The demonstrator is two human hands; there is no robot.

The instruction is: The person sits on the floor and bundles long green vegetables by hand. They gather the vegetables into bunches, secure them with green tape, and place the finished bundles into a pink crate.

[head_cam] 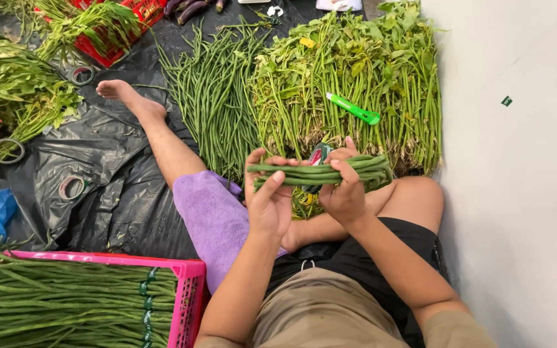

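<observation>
**Ana:** Head view looks straight down on a person sitting on black plastic sheeting; what do the hands have?

**Ben:** Both grip one folded bundle of long beans, held level just above the lap; the left hand wraps its left end, fingers curled over the top and thumb underneath; the right hand clasps the middle from behind, fingers closed round the pods.

**Ana:** Anything else in that grip?

**Ben:** A roll of tape peeks out just behind the bundle, against the right hand's fingers; whether the hand truly holds it I cannot tell.

**Ana:** And around them?

**Ben:** A purple cloth lies over the person's left knee; that leg stretches out across the sheeting, the bare foot well away from the hands; loose long beans lie in a pile just beyond the bundle; right of them sits a heap of leafy green stalks against the white wall, with a green utility knife resting on top.

**Ana:** The near corner?

**Ben:** A pink crate at lower left holds tied bundles of beans; three more tape rolls lie apart on the sheeting, one near the crate; more greens are piled at far left; a red crate stands at the top.
</observation>
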